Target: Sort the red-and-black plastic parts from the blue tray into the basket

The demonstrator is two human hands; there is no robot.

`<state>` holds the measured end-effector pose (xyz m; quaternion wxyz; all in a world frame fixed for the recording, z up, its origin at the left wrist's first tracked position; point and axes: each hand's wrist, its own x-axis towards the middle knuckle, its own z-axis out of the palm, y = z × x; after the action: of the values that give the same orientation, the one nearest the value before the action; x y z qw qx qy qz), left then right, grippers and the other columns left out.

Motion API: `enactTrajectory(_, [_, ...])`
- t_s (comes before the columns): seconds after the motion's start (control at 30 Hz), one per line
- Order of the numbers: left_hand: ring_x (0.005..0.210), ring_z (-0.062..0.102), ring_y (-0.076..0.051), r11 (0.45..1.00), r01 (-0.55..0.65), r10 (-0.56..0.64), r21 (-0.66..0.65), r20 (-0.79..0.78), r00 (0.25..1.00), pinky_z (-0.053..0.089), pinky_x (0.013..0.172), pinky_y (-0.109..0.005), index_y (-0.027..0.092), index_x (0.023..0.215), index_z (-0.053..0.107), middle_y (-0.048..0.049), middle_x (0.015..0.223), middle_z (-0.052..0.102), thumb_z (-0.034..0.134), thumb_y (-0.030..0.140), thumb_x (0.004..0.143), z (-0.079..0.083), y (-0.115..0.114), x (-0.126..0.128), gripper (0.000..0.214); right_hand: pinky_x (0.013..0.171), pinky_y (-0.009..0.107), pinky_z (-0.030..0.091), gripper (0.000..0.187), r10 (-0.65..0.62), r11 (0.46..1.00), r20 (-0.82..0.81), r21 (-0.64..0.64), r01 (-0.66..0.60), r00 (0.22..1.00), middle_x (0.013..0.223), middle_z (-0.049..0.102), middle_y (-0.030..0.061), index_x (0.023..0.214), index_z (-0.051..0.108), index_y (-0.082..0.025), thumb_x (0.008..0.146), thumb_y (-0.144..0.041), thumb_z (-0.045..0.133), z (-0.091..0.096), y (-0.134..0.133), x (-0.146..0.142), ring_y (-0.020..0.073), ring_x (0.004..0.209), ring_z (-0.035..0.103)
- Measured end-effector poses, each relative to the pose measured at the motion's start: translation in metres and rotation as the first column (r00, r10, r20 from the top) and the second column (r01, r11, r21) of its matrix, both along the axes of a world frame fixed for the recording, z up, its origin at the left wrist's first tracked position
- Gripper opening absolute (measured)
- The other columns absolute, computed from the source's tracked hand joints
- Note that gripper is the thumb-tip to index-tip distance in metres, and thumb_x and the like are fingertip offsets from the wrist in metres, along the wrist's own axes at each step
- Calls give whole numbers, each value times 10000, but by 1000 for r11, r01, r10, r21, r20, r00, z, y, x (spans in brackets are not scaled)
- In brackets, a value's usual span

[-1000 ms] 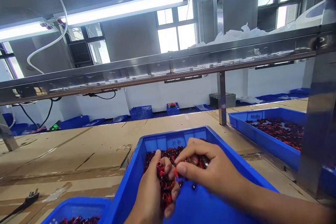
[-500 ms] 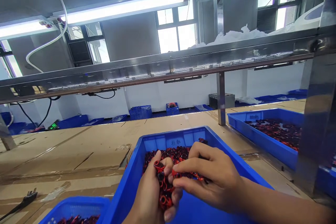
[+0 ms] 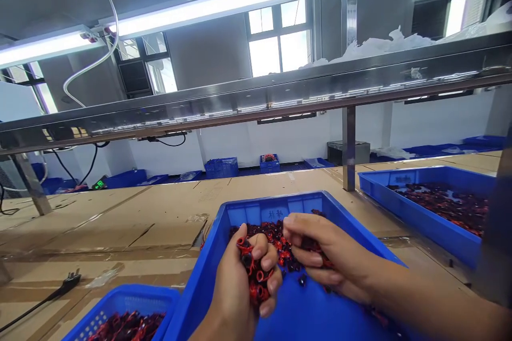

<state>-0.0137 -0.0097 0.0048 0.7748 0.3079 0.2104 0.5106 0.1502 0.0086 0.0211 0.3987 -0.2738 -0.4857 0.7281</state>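
My left hand is curled around a handful of small red-and-black parts, glossy pieces with ring-shaped ends. To its right, my right hand is closed, thumb and forefinger together; dark red pieces show between its curled fingers. Whether anything sits at its fingertips, I cannot make out. Both hands are over a large blue tray, whose far end bears a heap of the same parts. A few loose pieces lie on the tray floor around and below my right hand.
At lower left stands a smaller blue basket of similar parts. Another blue tray of parts lies to the right, behind a metal post. A black plug rests on the cardboard-covered table. A metal shelf crosses above.
My right hand has drawn away from the left, off to the right, and its fingers have curled further in. The left hand still holds its parts. The view has shifted slightly left.
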Motion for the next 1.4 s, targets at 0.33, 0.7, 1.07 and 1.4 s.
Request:
enactTrajectory(0.33, [280, 326, -70, 996, -87, 89, 34, -65, 994, 215, 223, -154, 181, 556, 376, 20, 533, 455, 290, 505, 952, 0, -3, 7, 519, 656, 259, 432, 233, -497, 288, 292, 944, -162, 817, 858, 684, 11, 1020, 679, -227, 797, -160, 674, -12, -27, -7, 155, 722, 590])
enactTrajectory(0.7, [259, 353, -100, 985, -133, 109, -106, -211, 971, 194, 215, -136, 196, 574, 350, 40, 428, 384, 330, 520, 947, 5, -11, 13, 494, 677, 245, 471, 209, -463, 482, 493, 837, -258, 736, 811, 708, -40, 955, 649, -239, 825, -101, 562, 2, -36, -1, 131, 673, 626])
enactTrajectory(1.07, [291, 403, -121, 986, 135, -134, -102, 14, 991, 283, 209, -148, 195, 557, 338, -38, 416, 523, 337, 542, 936, 5, -11, 9, 514, 739, 199, 492, 311, -339, 473, 421, 849, -234, 842, 859, 714, -62, 984, 552, -231, 808, 13, 471, 3, -37, 3, 93, 768, 682])
enactTrajectory(1.4, [278, 385, -113, 992, 3, -2, -126, 5, 1000, 275, 198, -160, 193, 530, 362, 7, 412, 409, 307, 500, 945, 6, -9, 11, 520, 732, 182, 469, 339, -379, 409, 367, 890, -202, 850, 907, 690, -67, 1023, 567, -237, 806, 14, 493, 3, -36, 1, 82, 780, 641])
